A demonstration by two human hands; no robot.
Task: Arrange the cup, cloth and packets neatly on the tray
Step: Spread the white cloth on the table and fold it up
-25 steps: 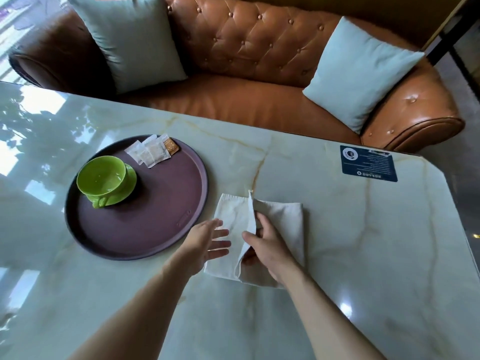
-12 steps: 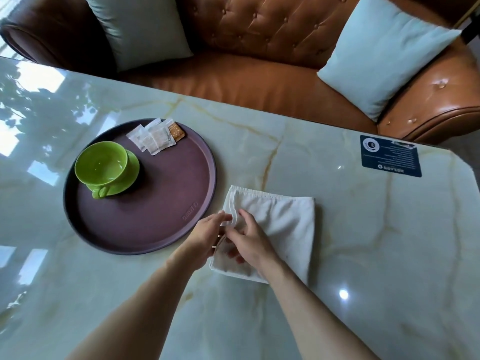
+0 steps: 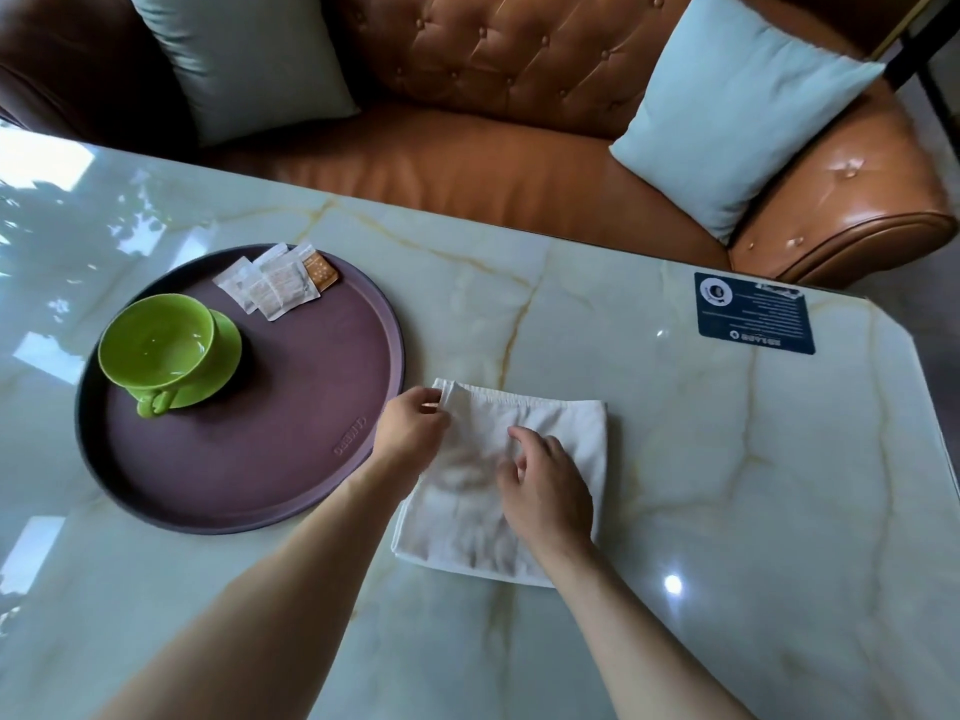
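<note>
A round dark purple tray [image 3: 270, 459] lies on the marble table at the left. On it stands a green cup [image 3: 156, 350] on a green saucer, and several small packets [image 3: 275, 285] lie at its far rim. To the right of the tray, a folded white cloth [image 3: 561, 433] lies flat on the table. My left hand [image 3: 410, 433] pinches the cloth's far left corner. My right hand [image 3: 545, 491] rests on the middle of the cloth with fingers spread, pressing it flat.
A dark blue card [image 3: 753, 314] is stuck on the table at the far right. Beyond the table's far edge stands a brown leather sofa [image 3: 467, 163] with two pale blue cushions [image 3: 737, 111]. The table's right corner is cut off at an angle.
The raised flap of cloth has been folded down flat. My left hand moved up to the far left corner, and my right hand slid onto the middle of the cloth.
</note>
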